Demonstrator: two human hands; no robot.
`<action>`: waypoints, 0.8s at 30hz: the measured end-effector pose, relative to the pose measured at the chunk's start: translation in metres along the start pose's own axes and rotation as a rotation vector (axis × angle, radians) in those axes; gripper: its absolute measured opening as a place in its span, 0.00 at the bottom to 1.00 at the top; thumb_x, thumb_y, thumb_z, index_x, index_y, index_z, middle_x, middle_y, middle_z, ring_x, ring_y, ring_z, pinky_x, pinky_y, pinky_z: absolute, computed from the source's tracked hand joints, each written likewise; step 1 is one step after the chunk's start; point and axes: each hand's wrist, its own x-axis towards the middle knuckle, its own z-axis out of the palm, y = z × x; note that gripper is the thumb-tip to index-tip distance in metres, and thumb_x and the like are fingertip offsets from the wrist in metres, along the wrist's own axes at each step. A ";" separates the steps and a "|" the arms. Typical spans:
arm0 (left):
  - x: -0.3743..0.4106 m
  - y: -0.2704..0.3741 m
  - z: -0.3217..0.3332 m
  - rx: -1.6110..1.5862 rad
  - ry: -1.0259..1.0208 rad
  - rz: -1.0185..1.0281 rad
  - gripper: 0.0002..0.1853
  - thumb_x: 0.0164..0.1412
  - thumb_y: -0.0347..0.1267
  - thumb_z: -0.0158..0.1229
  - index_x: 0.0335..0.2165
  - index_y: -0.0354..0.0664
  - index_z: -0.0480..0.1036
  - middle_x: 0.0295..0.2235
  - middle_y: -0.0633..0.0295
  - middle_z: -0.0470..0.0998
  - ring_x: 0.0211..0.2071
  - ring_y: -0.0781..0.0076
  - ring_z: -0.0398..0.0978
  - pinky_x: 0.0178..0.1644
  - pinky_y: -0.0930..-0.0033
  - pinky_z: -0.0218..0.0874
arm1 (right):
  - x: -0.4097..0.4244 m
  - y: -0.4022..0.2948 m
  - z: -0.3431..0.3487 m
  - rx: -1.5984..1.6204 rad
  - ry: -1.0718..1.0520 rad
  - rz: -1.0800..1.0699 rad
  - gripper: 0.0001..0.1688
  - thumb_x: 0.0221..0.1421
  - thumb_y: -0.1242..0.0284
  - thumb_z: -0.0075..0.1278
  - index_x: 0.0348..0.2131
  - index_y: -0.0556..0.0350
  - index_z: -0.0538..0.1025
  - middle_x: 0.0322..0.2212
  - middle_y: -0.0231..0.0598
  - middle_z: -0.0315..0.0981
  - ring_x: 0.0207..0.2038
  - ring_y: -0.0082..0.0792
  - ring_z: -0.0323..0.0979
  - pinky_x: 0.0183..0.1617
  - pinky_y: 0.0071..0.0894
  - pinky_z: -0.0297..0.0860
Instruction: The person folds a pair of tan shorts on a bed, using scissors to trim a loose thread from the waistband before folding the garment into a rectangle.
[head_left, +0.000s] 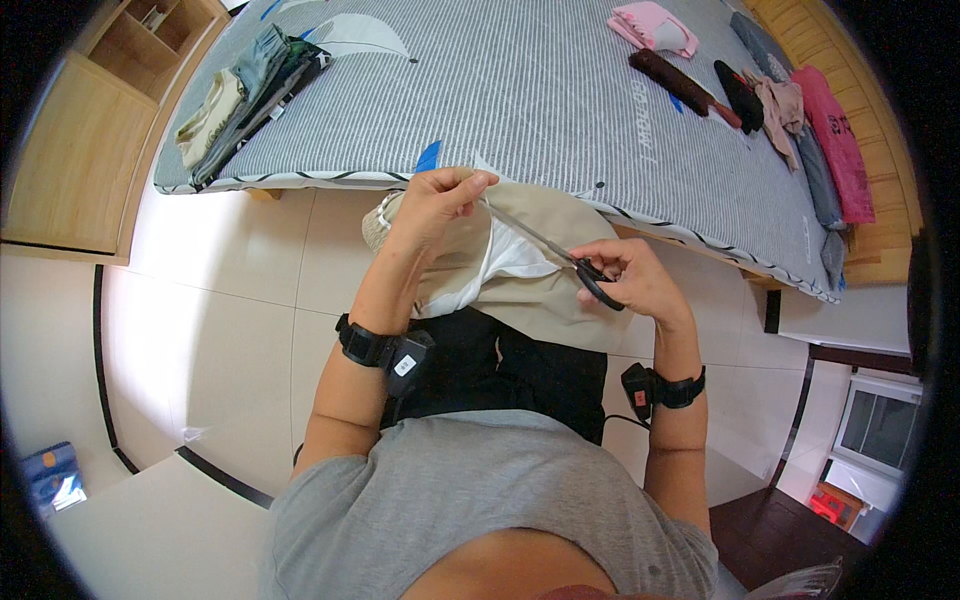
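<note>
Khaki cloth trousers (555, 315) with an elastic waistband and white inner lining (517, 255) lie across my lap, partly against the bed's edge. My left hand (450, 195) pinches a thin white cord (489, 232) between thumb and fingers above the garment. In my right hand (626, 277) is a pair of scissors (551, 246) with black handles, its blades pointing up and left towards my left hand. The blades look nearly closed, their tips beside the cord. Whether they touch the cord, I cannot tell.
Ahead is a bed with a striped grey sheet (465, 90). Folded clothes (244, 105) lie at its left, a pink folded cloth (652, 28), a brown brush (671, 81) and a pink bag (832, 142) at its right. A wooden cabinet (75, 150) stands left.
</note>
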 end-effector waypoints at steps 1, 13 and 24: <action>0.001 -0.001 -0.001 -0.008 -0.001 -0.003 0.10 0.51 0.31 0.54 0.30 0.35 0.73 0.22 0.69 0.71 0.20 0.86 0.62 0.25 0.85 0.57 | 0.001 0.001 0.000 -0.021 0.009 -0.007 0.23 0.33 0.76 0.59 0.35 0.62 0.73 0.19 0.24 0.65 0.20 0.12 0.60 0.20 0.11 0.56; 0.002 -0.004 -0.002 -0.038 -0.004 0.039 0.10 0.52 0.31 0.53 0.30 0.34 0.73 0.19 0.70 0.68 0.20 0.85 0.61 0.24 0.85 0.55 | 0.000 0.001 0.000 0.052 0.017 0.022 0.22 0.33 0.76 0.59 0.34 0.60 0.74 0.18 0.23 0.65 0.20 0.12 0.60 0.20 0.10 0.55; -0.002 0.000 0.003 -0.104 0.069 -0.031 0.10 0.52 0.31 0.52 0.31 0.33 0.72 0.21 0.69 0.67 0.22 0.83 0.63 0.27 0.83 0.57 | -0.008 0.053 -0.050 0.259 0.747 0.182 0.17 0.46 0.76 0.48 0.39 0.64 0.70 0.19 0.32 0.68 0.18 0.19 0.65 0.19 0.17 0.60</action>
